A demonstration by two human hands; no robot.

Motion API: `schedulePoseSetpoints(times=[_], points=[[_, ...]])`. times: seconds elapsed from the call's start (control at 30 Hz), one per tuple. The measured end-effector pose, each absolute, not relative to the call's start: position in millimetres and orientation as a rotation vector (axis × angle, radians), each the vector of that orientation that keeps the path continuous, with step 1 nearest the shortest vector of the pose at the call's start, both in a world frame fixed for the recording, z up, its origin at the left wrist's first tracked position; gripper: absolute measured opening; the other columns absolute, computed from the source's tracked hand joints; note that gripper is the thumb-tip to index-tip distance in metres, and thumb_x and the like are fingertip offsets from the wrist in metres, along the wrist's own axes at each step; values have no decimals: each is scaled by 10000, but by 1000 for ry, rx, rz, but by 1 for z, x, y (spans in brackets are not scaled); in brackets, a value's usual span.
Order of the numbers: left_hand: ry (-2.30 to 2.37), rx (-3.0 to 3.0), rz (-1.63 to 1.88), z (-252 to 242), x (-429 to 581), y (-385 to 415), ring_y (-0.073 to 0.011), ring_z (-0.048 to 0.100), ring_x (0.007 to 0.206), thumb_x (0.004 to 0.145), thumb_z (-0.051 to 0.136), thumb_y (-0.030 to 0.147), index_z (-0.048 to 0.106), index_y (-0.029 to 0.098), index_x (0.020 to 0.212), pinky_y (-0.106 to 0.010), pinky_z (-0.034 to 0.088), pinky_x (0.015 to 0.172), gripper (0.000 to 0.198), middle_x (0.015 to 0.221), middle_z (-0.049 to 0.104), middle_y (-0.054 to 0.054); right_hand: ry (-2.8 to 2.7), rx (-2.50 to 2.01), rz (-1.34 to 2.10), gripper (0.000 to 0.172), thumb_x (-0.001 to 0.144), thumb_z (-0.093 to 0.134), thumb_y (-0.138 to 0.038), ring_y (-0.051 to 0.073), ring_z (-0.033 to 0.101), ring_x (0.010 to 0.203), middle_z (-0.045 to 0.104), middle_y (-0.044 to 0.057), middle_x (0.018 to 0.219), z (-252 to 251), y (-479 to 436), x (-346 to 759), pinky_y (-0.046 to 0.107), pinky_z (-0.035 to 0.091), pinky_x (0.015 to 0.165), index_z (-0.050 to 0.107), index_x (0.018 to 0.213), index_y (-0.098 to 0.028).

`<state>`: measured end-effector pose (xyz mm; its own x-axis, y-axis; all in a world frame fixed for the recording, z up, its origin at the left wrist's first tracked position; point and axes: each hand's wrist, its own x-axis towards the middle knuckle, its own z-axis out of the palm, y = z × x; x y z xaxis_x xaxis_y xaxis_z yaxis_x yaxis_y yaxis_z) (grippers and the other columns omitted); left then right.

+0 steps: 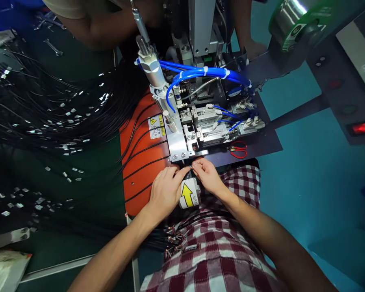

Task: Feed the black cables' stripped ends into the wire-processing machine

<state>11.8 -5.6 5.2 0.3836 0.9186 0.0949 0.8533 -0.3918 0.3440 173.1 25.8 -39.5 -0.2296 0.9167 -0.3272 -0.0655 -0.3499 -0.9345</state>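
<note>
My left hand is closed at the front edge of the machine, its thumb and fingers pinched where a black cable runs in under it. My right hand pinches a small shiny metal piece, apparently the cable's end connector; fingertips partly hide it. Both sets of fingertips nearly meet above a block with a yellow arrow label. Just beyond them stands the metal fixture of the machine. Further black cables lie across the orange plate into this fixture.
Red-handled snips lie right of the fixture. Blue air hoses arch over the cylinders. A solder wire spool hangs at upper right. Many black cables with metal ends cover the left table. Stripped cable ends rest by my lap. Another person's arm is behind.
</note>
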Motion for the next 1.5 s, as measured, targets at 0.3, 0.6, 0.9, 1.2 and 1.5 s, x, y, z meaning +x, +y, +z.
schedulePoseSetpoints(times=[0.3,0.6,0.9,1.2,1.5], points=[[1478,2338,539,2,3,-7,-199,540,869,886,402,89,614,143,1155,-318,480,753,347,935,587,-87,-1113,-1216,1655,325,862,523,-493,95,321,483,380,-71,551,-46,25,173,234,263,456,450,724,-208],[1607,2125,683,-1,10,-19,-186,525,958,905,355,92,585,161,1195,-338,487,844,376,1012,524,-88,-1056,-1283,1580,314,829,549,-485,101,339,486,386,-69,549,-39,23,168,242,265,463,459,711,-208],[2125,2120,455,-4,-22,-65,-290,442,1196,944,393,230,450,195,1394,-509,424,994,454,1312,457,-163,-1099,-1221,1580,317,825,559,-490,96,312,477,368,-80,546,-50,26,170,238,226,452,456,720,-209],[2083,2218,388,-11,-32,-57,-299,391,1309,952,392,298,364,239,1450,-470,442,1021,502,1419,429,-131,-1103,-1264,1562,446,849,489,-600,93,421,451,537,-28,585,-51,24,196,238,304,462,547,821,-158],[1865,2289,456,3,-61,-2,-262,393,1299,965,331,249,447,152,1383,-418,351,1098,444,1390,463,-128,-868,-1468,1440,451,750,653,-593,72,410,481,533,-47,597,-69,-20,273,194,317,464,564,883,-171]])
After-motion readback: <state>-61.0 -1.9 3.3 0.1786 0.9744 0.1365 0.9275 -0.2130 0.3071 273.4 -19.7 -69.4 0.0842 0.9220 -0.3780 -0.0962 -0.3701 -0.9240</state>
